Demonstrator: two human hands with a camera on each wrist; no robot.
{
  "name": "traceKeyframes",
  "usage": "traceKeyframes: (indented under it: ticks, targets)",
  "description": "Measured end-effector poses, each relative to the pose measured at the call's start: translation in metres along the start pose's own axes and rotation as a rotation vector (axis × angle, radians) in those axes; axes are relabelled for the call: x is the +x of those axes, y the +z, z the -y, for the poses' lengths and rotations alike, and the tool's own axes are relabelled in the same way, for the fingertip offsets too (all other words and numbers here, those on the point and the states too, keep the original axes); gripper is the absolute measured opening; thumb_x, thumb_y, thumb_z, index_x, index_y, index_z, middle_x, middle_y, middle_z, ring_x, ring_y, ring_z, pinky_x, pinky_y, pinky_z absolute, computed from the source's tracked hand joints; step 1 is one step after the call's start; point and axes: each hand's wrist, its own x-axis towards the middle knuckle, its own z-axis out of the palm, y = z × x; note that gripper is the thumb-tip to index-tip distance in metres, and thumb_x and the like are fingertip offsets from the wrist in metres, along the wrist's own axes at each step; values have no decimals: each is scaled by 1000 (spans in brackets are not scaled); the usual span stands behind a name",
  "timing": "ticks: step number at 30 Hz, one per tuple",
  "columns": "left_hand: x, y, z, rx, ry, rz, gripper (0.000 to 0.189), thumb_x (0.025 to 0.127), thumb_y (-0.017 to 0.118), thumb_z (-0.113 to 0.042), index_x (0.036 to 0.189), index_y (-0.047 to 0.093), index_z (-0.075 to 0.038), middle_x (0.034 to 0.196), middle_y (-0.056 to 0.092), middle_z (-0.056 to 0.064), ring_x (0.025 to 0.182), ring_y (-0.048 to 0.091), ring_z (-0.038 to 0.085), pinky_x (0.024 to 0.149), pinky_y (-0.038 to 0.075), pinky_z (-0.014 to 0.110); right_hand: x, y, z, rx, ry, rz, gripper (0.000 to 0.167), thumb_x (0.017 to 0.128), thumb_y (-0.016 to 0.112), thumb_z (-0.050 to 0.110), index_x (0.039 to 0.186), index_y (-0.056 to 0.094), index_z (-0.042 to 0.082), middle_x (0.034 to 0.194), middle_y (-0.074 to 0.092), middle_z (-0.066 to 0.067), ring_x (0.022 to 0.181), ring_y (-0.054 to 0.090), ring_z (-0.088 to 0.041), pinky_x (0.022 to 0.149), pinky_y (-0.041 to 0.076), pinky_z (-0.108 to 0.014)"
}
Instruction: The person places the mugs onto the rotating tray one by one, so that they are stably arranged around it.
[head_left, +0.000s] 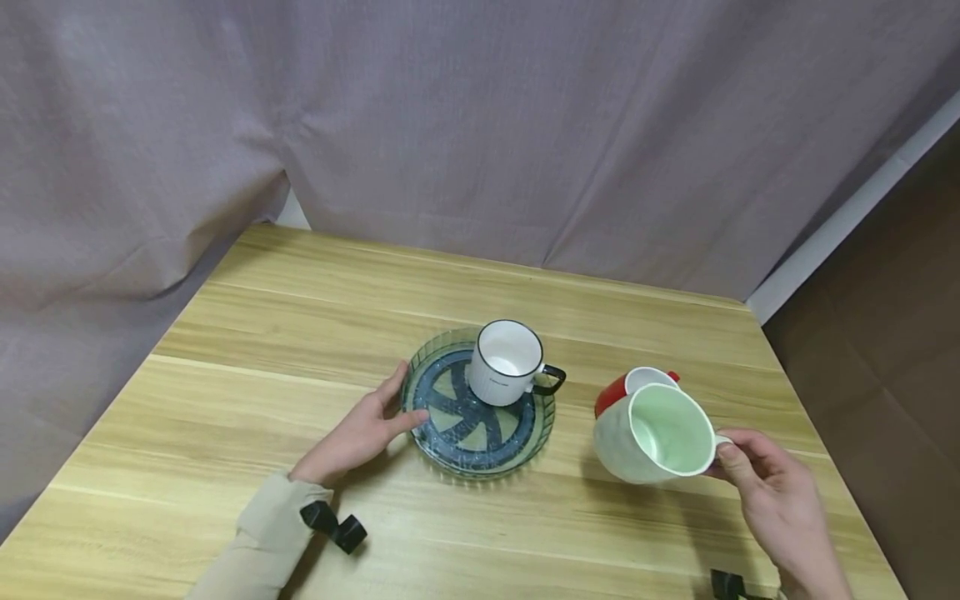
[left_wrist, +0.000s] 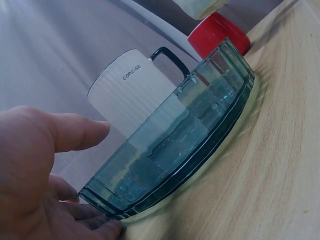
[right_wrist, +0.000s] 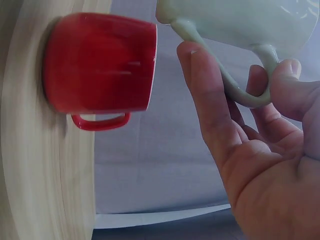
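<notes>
A clear blue-green glass dish [head_left: 459, 454] with a ribbed rim rests on the table. In it stands a white mug [head_left: 495, 379] with a black rim and black handle; the left wrist view shows "concise" on its side. My left hand [head_left: 358, 440] is at the dish's left edge, fingers against the outside and the straight thumb reaching over the rim. With my right hand [head_left: 780, 487] I hold a pale green mug [head_left: 626, 446] by its handle, tilted and raised off the table. Just behind it, partly hidden in the head view, a red mug [right_wrist: 102, 62] stands upright.
The wooden table [head_left: 225, 400] reaches back to a grey curtain [head_left: 450, 125]. A brown panel [head_left: 885, 333] borders the right side. Black mounts [head_left: 333, 527] sit at both wrists.
</notes>
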Motion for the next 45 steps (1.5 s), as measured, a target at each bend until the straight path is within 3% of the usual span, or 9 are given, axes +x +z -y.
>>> traceKeyframes:
  ticks: [25,36,45]
  targets:
    - [-1,0,0,16,3,-6,86,95,63,-29,155,6,-5,161,4,13,145,15,28,118,12,40,7,18,11,90,9,25,21,97,56,5,107,62,-13,91,72,4,75,71,-13,73,58,-21]
    - [0,-1,-1,47,3,-11,87,95,63,-29,155,5,-4,161,4,13,145,14,28,118,12,40,11,23,17,1,26,95,25,99,55,14,111,62,-7,93,72,-1,77,72,-17,73,58,-23]
    - [1,0,2,-30,6,1,87,94,63,-27,155,5,-5,161,3,11,145,16,28,118,13,39,11,31,16,104,16,89,21,97,57,7,109,62,-10,91,71,0,76,72,-16,72,59,-27]
